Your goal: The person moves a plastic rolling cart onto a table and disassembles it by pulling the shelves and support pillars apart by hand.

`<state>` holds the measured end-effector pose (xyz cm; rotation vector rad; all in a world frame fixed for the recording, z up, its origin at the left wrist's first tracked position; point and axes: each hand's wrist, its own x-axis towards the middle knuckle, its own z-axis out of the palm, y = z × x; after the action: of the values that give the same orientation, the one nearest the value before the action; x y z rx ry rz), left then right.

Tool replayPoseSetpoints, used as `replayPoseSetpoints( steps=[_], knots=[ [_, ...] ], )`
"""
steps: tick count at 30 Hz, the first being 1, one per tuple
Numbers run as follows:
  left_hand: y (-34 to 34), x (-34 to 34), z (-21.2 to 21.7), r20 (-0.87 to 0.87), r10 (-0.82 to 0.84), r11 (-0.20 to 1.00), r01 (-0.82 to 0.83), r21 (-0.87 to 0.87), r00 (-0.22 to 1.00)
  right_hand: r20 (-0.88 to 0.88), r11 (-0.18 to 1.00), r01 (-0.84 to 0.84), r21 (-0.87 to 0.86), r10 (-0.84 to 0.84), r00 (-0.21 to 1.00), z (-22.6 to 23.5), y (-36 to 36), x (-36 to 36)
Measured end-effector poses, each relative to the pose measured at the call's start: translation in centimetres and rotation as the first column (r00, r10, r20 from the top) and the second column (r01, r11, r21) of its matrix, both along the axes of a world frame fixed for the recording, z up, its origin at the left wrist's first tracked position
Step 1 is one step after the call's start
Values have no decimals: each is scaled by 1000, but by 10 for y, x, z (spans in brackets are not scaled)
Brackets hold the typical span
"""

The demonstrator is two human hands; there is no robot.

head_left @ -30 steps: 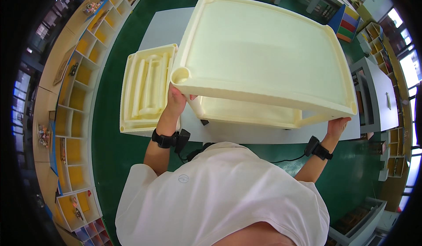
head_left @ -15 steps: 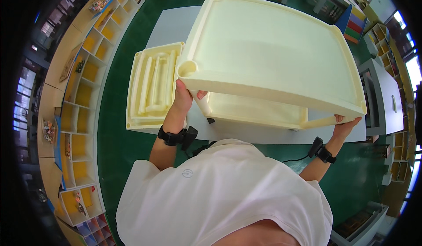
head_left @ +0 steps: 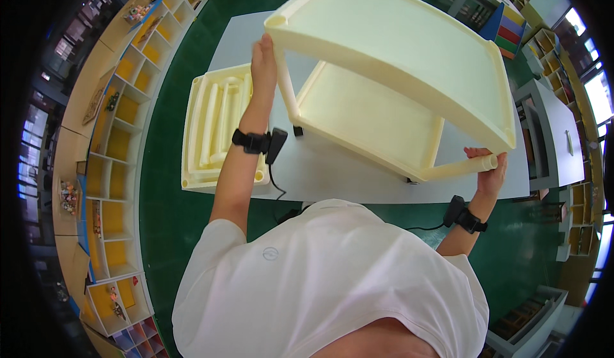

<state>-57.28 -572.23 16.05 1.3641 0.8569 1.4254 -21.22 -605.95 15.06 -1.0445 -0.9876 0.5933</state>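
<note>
A cream plastic cart stands tilted and turned in front of me, its upper tray raised above a lower tray. My left hand is closed at the upper tray's near left corner, where the left post meets it; most of its fingers are hidden. My right hand wraps round the right post close to its upper end. That end shows just below the tray's near right corner, apparently apart from it. Small dark casters sit under the lower tray.
Left of the cart, another cream tray holds several loose tubes. Both rest on a light grey table. Long cubby shelves curve along the left, and another grey table stands at the right.
The upper tray has moved away and tilted, its left corner going farther off. My left hand has gone along with it. The right post's end has come into sight beside the tray corner.
</note>
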Motion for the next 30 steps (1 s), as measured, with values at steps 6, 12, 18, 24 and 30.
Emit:
replayPoseSetpoints(
  steps=[6, 12, 18, 24, 30],
  knots=[
    [-69, 20, -15, -274, 185, 909, -58, 413, 944, 74, 971, 203, -124, -195, 978, 4, -4, -65],
    [-184, 56, -36, -623, -572, 506, 827, 244, 534, 519, 856, 466, -224, -300, 800, 12, -16, -149],
    [-204, 52, -77, -220, -950, 262, 948, -179, 221, 91, 952, 19, -305, 9, 996, 52, 5, -115],
    [-198, 59, -74, -221, -945, 266, 961, -77, 243, 160, 825, 565, -9, -556, 815, 21, 71, 3],
    [-160, 47, -76, -209, -959, 221, 965, -138, 190, -71, 974, 128, -186, -144, 987, -4, 138, 39]
  ],
)
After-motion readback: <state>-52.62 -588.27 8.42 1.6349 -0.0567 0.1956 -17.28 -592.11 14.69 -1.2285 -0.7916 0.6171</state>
